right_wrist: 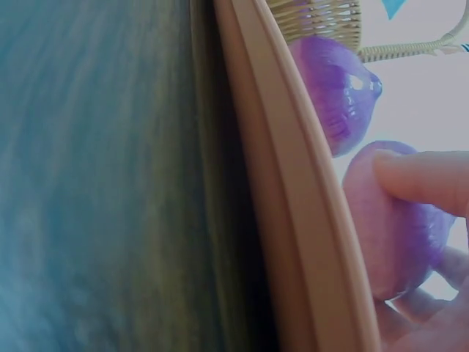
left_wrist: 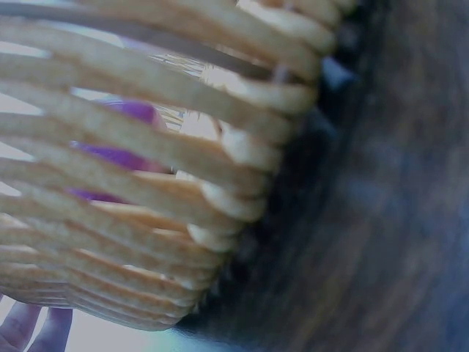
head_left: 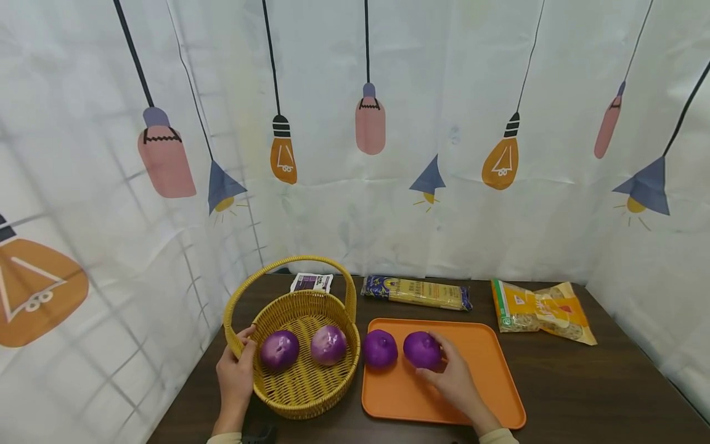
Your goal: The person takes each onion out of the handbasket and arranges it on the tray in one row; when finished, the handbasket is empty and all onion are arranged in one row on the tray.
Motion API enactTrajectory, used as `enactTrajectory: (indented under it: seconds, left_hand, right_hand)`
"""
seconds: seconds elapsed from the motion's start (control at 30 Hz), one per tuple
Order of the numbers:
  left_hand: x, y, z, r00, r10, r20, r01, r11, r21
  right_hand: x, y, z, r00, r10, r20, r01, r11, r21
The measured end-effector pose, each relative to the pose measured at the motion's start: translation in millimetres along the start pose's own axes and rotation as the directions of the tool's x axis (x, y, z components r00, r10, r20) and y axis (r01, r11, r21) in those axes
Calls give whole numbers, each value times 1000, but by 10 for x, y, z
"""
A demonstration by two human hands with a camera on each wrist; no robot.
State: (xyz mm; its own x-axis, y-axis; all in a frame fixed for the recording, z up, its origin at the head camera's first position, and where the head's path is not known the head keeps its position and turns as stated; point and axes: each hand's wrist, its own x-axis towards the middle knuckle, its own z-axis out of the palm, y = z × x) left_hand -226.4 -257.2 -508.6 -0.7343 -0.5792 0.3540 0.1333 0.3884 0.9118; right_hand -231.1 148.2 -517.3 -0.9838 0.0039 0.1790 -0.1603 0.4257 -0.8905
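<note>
Dark table (head_left: 577,388) carried the lot. Basket (head_left: 302,408): left hand (head_left: 235,370) gripped its rim near the handle; a hard pull there might have tipped it, rolling the two loose onions (head_left: 328,345) inside together. Tray (head_left: 410,401): just right of the basket, two more onions over it. Right hand (head_left: 452,377) grasped the held onion (head_left: 420,350) between thumb and fingers; could not tell whether it was lifted. Smooth, rounded skin could have let it slip; a low leftward move could have knocked the neighbouring onion (head_left: 379,349).
</note>
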Motion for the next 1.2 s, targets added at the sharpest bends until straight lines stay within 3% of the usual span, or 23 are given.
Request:
enactTrajectory:
  seconds: [0.3, 0.6, 1.2]
  left_hand:
    - [-5, -3, -6, 1000, -8, 13, 8, 1000, 1]
    - [-2, -2, -7, 1000, 1, 5, -1, 1000, -3]
    - [-13, 17, -3, 1000, -5, 5, 5, 1000, -12]
  right_hand:
    - [-16, 4, 27, 999, 24, 22, -23, 999, -49]
    - [31, -66, 44, 998, 18, 60, -7, 985, -170]
    - [73, -96, 48, 997, 11, 79, 3, 984, -179]
